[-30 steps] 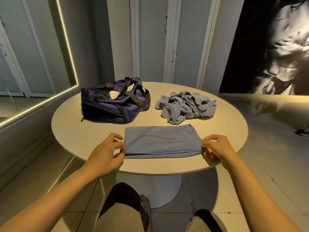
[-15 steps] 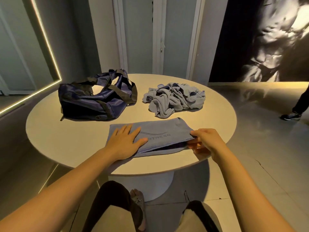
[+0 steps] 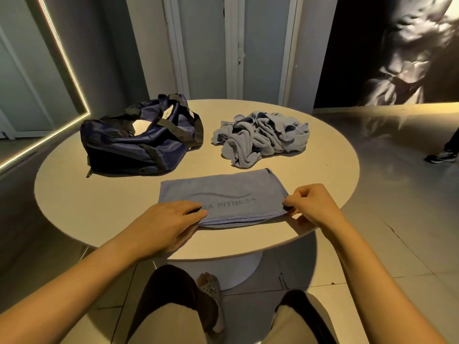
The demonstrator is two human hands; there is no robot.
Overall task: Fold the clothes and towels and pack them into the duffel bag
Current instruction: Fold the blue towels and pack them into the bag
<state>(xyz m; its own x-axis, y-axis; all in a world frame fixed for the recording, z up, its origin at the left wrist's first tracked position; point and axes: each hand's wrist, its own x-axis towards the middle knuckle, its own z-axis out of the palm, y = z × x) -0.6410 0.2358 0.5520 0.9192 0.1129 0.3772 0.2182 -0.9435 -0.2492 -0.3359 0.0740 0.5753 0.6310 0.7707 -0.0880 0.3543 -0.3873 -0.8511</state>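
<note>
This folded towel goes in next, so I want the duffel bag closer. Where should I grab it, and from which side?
Grip the black strap handles arching over the duffel bag, reaching from above on its right side. They seem to stand clear of the fabric, while the soft navy body sags with no firm edge.

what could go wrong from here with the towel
1. The left hand and right hand pinch the towel at its near corners, close to the table rim; a pull toward the person could drag it off.
2. A lower layer bulges out under the stitched near edge, so the next fold may come out crooked.
3. The bag sags with straps across its mouth; pushing the towel in one-handed might undo the fold.
</note>
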